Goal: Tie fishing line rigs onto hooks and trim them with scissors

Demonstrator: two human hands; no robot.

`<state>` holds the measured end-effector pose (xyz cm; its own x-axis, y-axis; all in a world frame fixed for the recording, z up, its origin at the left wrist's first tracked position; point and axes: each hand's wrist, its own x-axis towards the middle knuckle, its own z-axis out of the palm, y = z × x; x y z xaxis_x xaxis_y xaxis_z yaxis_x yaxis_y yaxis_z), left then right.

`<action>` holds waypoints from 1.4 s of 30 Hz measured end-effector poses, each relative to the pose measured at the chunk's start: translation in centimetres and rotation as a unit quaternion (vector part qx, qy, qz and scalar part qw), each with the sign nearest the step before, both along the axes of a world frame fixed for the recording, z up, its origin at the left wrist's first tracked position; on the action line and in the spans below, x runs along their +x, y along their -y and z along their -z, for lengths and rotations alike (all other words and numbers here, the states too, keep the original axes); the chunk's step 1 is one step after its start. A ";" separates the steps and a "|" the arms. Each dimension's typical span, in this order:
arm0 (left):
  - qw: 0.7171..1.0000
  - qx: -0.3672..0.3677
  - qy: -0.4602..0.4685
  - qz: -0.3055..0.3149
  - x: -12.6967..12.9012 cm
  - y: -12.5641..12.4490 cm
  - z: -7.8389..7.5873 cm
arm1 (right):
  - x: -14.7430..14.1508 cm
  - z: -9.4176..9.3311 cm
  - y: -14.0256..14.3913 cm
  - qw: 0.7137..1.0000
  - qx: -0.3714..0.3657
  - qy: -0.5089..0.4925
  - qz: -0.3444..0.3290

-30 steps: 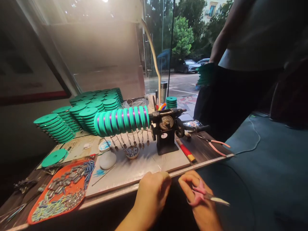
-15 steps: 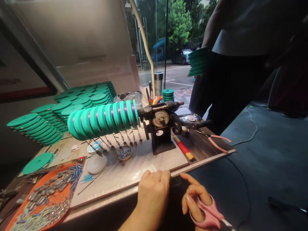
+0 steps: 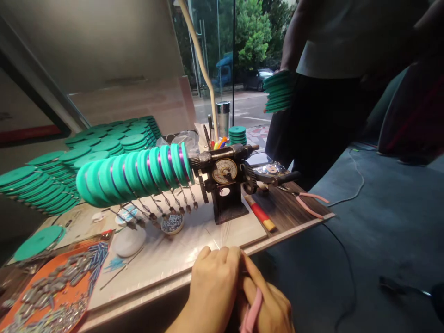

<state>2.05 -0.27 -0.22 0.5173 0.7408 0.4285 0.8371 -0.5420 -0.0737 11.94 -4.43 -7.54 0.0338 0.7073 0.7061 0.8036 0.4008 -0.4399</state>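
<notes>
1. Head view: the left hand (image 3: pixel 213 282) sits at the near table (image 3: pixel 287 210) edge, fingers curled shut around a fan of thin clear lines (image 3: pixel 222 233) that run toward the winding machine (image 3: pixel 225 178); what the fingertips pinch is hidden.
2. The right hand (image 3: pixel 268 310) presses against the left one, fingers closed around pink-handled scissors (image 3: pixel 252 315); the blades are out of sight.
3. By my judgement the lines are light, limp and slippery, best pinched as a bunch near the hand.
4. A row of green spools (image 3: pixel 133 173) hangs on the machine's shaft, with small weights (image 3: pixel 166 203) dangling beneath.
5. Left, an orange tray (image 3: pixel 69 296) holds small tubes; stacked green discs (image 3: pixel 69 162) lie far left.
6. Far right, another person (image 3: pixel 333 69) holds more discs; pink pliers (image 3: pixel 308 203) lie right.
</notes>
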 end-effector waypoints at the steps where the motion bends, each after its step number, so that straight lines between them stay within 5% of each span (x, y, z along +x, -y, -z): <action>1: 1.000 0.002 -0.001 0.001 -0.1 0.0 0.0 | 0.2 0.0 0.0 1.000 0.010 0.016 0.002; 8: 1.000 0.008 0.006 0.011 -0.4 0.1 0.2 | 1.5 -0.3 -0.3 0.994 0.008 0.105 -0.025; 20: 0.995 -0.031 0.093 0.023 -1.8 0.3 0.4 | 1.4 -0.5 -0.2 0.995 -0.004 0.088 -0.036; 42: 0.999 -0.029 0.025 -0.002 -2.2 0.1 0.3 | 0.9 -1.7 -0.7 0.997 0.026 0.069 -0.017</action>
<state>-0.12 -0.35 -0.55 0.4928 0.7674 0.4101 0.8415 -0.5403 -0.0003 12.88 -3.75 -5.85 -0.0892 0.6685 0.7383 0.8408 0.4479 -0.3040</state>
